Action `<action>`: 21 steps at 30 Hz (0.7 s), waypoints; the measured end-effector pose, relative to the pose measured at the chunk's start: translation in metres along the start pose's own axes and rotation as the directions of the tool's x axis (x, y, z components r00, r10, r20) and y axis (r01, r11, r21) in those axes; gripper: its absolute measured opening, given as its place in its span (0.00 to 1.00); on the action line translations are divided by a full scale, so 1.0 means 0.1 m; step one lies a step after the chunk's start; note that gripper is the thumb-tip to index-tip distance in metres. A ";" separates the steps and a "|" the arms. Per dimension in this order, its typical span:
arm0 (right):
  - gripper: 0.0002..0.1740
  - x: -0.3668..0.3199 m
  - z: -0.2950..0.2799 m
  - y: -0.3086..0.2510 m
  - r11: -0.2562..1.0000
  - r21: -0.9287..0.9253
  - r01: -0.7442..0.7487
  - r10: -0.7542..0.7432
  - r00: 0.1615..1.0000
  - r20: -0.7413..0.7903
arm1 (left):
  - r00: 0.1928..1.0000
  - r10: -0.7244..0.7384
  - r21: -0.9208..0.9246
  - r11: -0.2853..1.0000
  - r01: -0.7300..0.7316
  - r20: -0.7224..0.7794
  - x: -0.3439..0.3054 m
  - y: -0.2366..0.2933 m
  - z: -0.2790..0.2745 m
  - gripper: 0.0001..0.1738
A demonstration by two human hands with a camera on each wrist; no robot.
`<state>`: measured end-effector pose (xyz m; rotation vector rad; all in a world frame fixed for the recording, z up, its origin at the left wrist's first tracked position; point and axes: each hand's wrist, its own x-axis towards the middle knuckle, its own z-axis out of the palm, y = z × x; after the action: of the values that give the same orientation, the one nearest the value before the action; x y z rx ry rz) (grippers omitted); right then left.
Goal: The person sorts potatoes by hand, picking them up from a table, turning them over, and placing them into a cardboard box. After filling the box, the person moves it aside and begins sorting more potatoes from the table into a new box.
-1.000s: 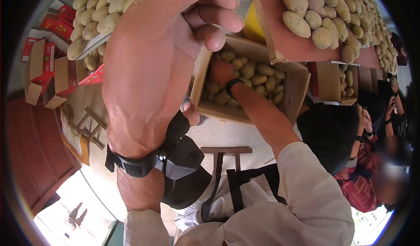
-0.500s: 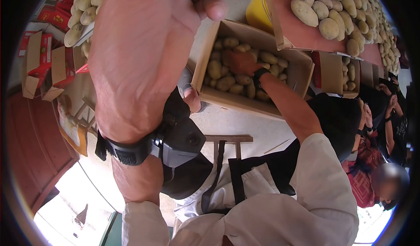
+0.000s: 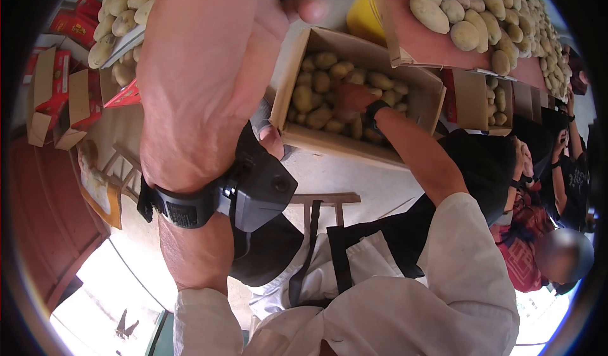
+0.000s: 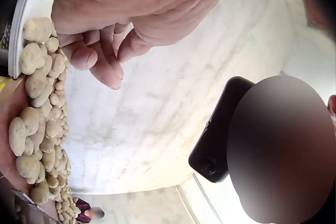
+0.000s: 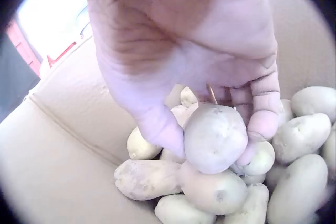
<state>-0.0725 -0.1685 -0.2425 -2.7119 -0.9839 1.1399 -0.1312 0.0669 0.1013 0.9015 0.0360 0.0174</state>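
Head view's looking down into the box [image 3: 335, 146]; right wrist, close in, shares its potatoes [image 5: 302, 187]; left wrist faces, perhaps, a wall [image 4: 152, 124].

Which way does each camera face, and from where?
Head: worn there, facing forward and down; shows pale sleeves, the left hand and, inside a box, the right hand.
Left wrist: worn there, looking past the left hand at potatoes and a blurred head, probably the wearer's.
Right wrist: worn there, facing into the box; the right hand grips a potato.
Head and right wrist share right hand and box.
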 end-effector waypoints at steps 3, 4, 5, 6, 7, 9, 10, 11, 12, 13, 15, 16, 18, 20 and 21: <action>0.18 -0.06 0.11 -0.22 0.977 -0.192 -0.097 0.102 0.995 0.013 | 0.999 -0.022 0.024 0.999 0.024 -0.045 0.02 0.00 -0.01 0.20; 0.17 0.04 0.28 -0.15 0.982 -0.178 -0.060 0.063 0.998 0.016 | 0.998 -0.042 0.028 0.999 0.044 -0.050 0.03 -0.01 -0.02 0.19; 0.16 0.10 0.36 -0.07 0.986 -0.166 -0.022 0.026 0.999 0.020 | 0.999 -0.022 0.017 1.000 0.023 -0.023 0.05 -0.03 -0.03 0.19; 0.16 -0.01 0.16 -0.17 0.983 -0.181 -0.019 0.037 0.995 0.098 | 0.999 0.009 0.091 0.996 -0.006 -0.032 0.06 -0.07 -0.05 0.21; 0.17 -0.14 -0.03 -0.31 0.982 -0.188 -0.012 0.046 0.983 0.179 | 0.998 0.038 0.166 0.986 -0.030 -0.042 0.06 -0.10 -0.07 0.24; 0.20 -0.02 0.10 -0.22 0.997 -0.070 -0.016 0.036 0.957 0.289 | 0.998 0.054 0.183 0.982 -0.050 -0.020 0.06 -0.11 -0.08 0.22; 0.21 0.06 0.28 -0.16 1.000 -0.015 -0.007 0.011 0.945 0.327 | 0.998 0.025 0.181 0.983 -0.014 -0.060 0.05 -0.11 -0.08 0.22; 0.22 0.10 0.40 -0.11 0.999 0.035 0.003 -0.015 0.935 0.356 | 0.995 0.005 0.179 0.984 0.012 -0.095 0.05 -0.10 -0.08 0.21; 0.22 0.05 0.41 -0.09 0.997 0.071 -0.006 -0.017 0.945 0.327 | 0.993 0.005 0.192 0.981 0.017 -0.114 0.05 -0.09 -0.07 0.19; 0.21 -0.02 0.41 -0.11 0.994 0.110 -0.012 -0.022 0.953 0.302 | 0.995 0.035 0.192 0.981 -0.018 -0.089 0.06 -0.08 -0.05 0.19; 0.22 -0.07 0.35 -0.13 0.991 0.125 -0.057 0.009 0.934 0.358 | 0.987 -0.014 0.175 0.984 0.042 -0.163 0.06 -0.08 -0.02 0.17; 0.22 -0.11 0.36 -0.14 0.991 0.119 -0.060 0.016 0.940 0.340 | 0.982 -0.027 0.163 0.985 0.059 -0.189 0.06 -0.07 0.00 0.15; 0.21 -0.12 0.41 -0.10 0.991 0.130 -0.043 0.002 0.955 0.297 | 0.983 -0.022 0.170 0.984 0.054 -0.183 0.05 -0.07 0.02 0.14; 0.22 -0.08 0.48 -0.12 0.994 0.089 -0.066 0.040 0.963 0.266 | 0.983 -0.019 0.167 0.985 0.050 -0.183 0.05 -0.08 0.00 0.14; 0.22 -0.05 0.53 -0.13 0.994 0.060 -0.087 0.069 0.964 0.257 | 0.985 -0.004 0.171 0.985 0.033 -0.170 0.04 -0.08 0.00 0.14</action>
<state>-0.1167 -0.1719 -0.2745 -2.6156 -0.8482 1.5378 -0.1267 0.0618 0.0950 1.0717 0.2068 0.0743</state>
